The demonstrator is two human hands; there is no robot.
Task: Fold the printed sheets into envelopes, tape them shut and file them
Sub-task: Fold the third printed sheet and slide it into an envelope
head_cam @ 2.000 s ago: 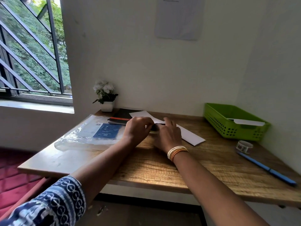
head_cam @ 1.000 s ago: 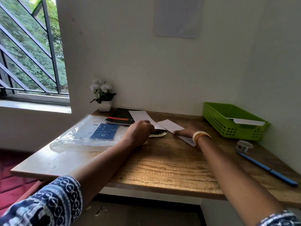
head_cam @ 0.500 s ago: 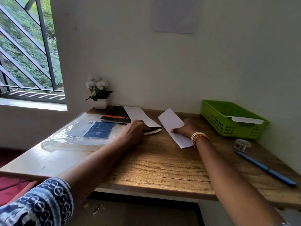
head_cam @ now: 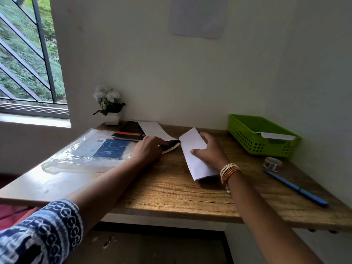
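Observation:
A white folded envelope [head_cam: 192, 149] lies lengthwise on the wooden desk [head_cam: 171, 189]. My right hand [head_cam: 208, 149] rests on it, thumb on its left side and fingers over its far right edge. My left hand [head_cam: 148, 149] presses down on a dark printed sheet [head_cam: 171, 146] with a pale edge, just left of the envelope. Another white sheet [head_cam: 154, 129] lies behind it, partly on a black notebook [head_cam: 130, 132]. At the back right stands a green basket [head_cam: 247, 136] holding a white folded envelope [head_cam: 276, 135]. A roll of tape [head_cam: 272, 164] sits in front of the basket.
A blue pen [head_cam: 297, 188] lies along the right edge of the desk. A clear plastic sleeve with a blue label [head_cam: 95, 149] covers the left part. A small white potted flower [head_cam: 110, 107] stands at the back left corner, beside the window.
My right hand drew the white envelope out from under the left hand, moved it rightward and turned it lengthwise. The left hand stayed on the dark sheet. The camera shifted slightly right.

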